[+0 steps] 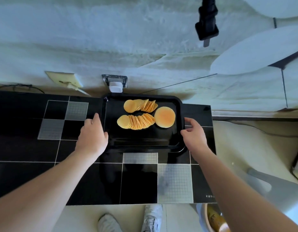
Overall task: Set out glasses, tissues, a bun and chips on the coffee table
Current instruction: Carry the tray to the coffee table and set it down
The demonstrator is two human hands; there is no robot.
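Note:
A black tray (177,104) sits at the far side of the black chequered coffee table (27,148). On the tray lie two fanned rows of round yellow chips (136,122) and, to their right, a flat round bun (164,117). My left hand (93,133) holds the tray's left rim, with the fingers running along its edge. My right hand (193,133) grips the right rim, its fingers curled over the edge and the thumb beside them. No glasses or tissues are in view.
A white plug (115,86) sits in a socket just behind the tray, with a second wall plate (64,79) to its left. A black object (206,25) hangs at the top. A basket (212,218) stands at the lower right. My white shoes (152,216) are at the table's near edge.

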